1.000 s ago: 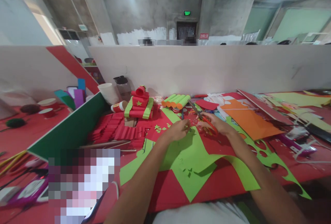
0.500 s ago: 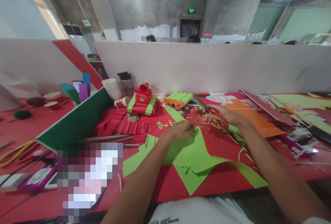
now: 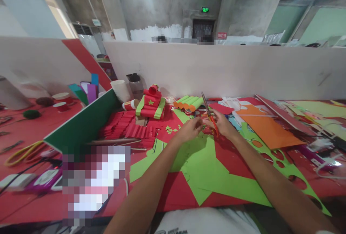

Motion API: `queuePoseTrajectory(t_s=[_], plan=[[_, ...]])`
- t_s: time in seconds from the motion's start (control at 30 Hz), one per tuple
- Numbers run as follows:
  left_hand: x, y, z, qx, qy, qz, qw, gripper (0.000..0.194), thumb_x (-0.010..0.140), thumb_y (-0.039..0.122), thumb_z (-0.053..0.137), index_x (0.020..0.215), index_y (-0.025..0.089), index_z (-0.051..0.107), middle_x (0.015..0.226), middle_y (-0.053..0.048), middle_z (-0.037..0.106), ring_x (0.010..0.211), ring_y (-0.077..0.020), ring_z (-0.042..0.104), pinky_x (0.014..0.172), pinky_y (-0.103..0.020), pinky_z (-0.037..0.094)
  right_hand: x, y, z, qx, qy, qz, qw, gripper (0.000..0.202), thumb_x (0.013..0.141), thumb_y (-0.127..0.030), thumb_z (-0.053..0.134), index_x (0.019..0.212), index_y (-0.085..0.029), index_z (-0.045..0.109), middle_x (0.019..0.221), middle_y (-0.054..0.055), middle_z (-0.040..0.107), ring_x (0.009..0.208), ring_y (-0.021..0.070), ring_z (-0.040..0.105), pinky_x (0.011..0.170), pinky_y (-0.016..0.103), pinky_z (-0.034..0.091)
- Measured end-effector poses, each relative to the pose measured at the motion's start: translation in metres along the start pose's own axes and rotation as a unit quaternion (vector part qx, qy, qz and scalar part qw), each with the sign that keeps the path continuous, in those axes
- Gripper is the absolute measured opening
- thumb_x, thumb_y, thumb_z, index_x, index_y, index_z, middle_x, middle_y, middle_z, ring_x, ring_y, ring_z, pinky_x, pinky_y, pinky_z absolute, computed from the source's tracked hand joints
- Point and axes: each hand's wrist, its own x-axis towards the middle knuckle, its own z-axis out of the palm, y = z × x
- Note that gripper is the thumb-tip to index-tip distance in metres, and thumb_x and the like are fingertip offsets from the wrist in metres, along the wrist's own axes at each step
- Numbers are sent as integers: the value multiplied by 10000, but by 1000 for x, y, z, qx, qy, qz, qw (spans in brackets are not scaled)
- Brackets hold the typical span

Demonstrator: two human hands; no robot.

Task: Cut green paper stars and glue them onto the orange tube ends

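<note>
My right hand [image 3: 222,123] is closed on a pair of scissors [image 3: 205,103]. Their blades point up and away from me, and the red handles lie against my fingers. Close by on the left, my left hand [image 3: 190,129] is closed, with its fingertips pinched together near the right fingertips; whatever sits between them is too small to make out. Under both hands lie light green paper sheets [image 3: 200,165] on the red tabletop. Several small green paper stars [image 3: 169,129] rest just left of my left hand.
A red and green paper model [image 3: 150,103] with a star stands behind folded red paper strips [image 3: 139,131]. Green paper rolls [image 3: 189,102] lie beyond my hands. To the right are orange paper [image 3: 262,126] and green paper with round holes [image 3: 293,172]. A green board [image 3: 83,122] stands left.
My right hand has come left beside my left hand, and the scissors have turned more upright. Green paper with holes now shows on the right. The view has shifted slightly.
</note>
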Motion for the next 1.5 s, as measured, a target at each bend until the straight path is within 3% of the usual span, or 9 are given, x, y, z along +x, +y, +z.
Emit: queuePoseTrajectory(t_s=[0.17, 0.5, 0.73, 0.93, 1.17, 1.33, 1.5], plan=[[2, 2, 0, -56, 16, -26, 998, 112, 900, 285, 538, 852, 185, 533, 749, 6, 591, 656, -130, 535, 590, -240, 395, -4, 11, -2, 8, 10, -7, 1000, 495, 659, -378, 850, 1036, -227, 568, 792, 5, 696, 578, 152, 646, 491, 250, 513], [5, 11, -6, -190, 36, -73, 978, 298, 847, 443, 659, 882, 190, 505, 695, 35, 533, 593, -110, 504, 552, -236, 376, -5, 6, 2, 7, 39, -24, 999, 423, 688, -350, 830, 994, -237, 561, 669, -27, 640, 456, 124, 561, 422, 241, 462], [6, 11, -6, -190, 20, -101, 976, 314, 813, 456, 678, 800, 179, 532, 665, 23, 564, 617, -124, 543, 584, -249, 411, -5, 7, 9, 37, 90, -32, 995, 458, 683, -387, 816, 1020, -243, 541, 728, -37, 634, 470, 118, 569, 446, 254, 495], [7, 12, -6, -210, 71, -109, 969, 240, 848, 397, 626, 811, 171, 554, 700, 0, 611, 647, -131, 577, 610, -253, 456, -8, 5, 15, 68, 93, -23, 993, 482, 682, -393, 812, 1050, -255, 533, 737, -49, 618, 448, 100, 551, 423, 231, 478], [8, 14, -4, -240, 56, -117, 962, 263, 812, 397, 668, 793, 181, 518, 673, 23, 590, 625, -121, 578, 587, -237, 445, -8, 6, 19, 83, 109, -38, 990, 493, 675, -406, 825, 1043, -252, 537, 740, -49, 612, 459, 96, 536, 423, 230, 450], [9, 7, -3, -261, 106, -111, 953, 192, 850, 351, 597, 822, 189, 499, 713, 15, 602, 643, -124, 594, 600, -242, 449, -11, 3, 20, 72, 76, -30, 994, 485, 729, -510, 779, 1067, -272, 525, 643, -65, 571, 444, 115, 511, 436, 252, 448], [10, 8, -9, -274, 190, -127, 934, 193, 846, 344, 591, 798, 193, 481, 783, -5, 649, 699, -129, 627, 647, -243, 458, -16, 0, 17, 3, -18, -19, 1000, 501, 853, -713, 533, 1088, -270, 518, 663, -43, 501, 490, 122, 464, 465, 252, 420]])
